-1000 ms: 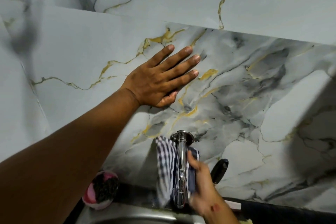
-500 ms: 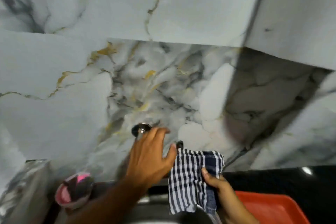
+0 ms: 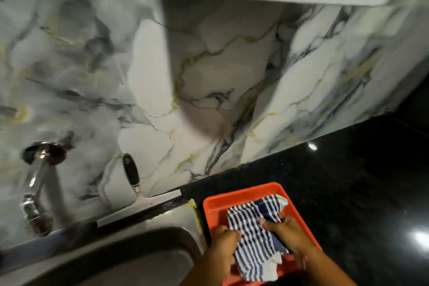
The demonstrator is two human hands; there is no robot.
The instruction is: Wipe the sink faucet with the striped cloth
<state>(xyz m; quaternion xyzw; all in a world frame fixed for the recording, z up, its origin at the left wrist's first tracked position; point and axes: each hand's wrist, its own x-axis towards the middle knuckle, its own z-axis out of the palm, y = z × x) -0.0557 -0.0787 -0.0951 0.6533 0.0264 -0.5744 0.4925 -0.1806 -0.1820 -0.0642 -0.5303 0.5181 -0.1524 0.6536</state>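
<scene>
On black counter point(image 3: 348, 181): orange tray point(image 3: 234, 199), striped cloth point(image 3: 253, 237); marble wall point(image 3: 209, 76) behind.

Orange tray point(image 3: 234, 195), squeegee point(image 3: 139, 193), black counter point(image 3: 348, 181).

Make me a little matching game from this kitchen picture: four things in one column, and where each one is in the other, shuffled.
1. striped cloth
2. faucet
3. squeegee
4. orange tray

A. fixed to the marble wall, above the sink
B. on the black counter
C. leaning on the wall behind the sink
D. in the tray, under both hands

Pairs: 1-D, 2-A, 3-C, 4-B
</scene>
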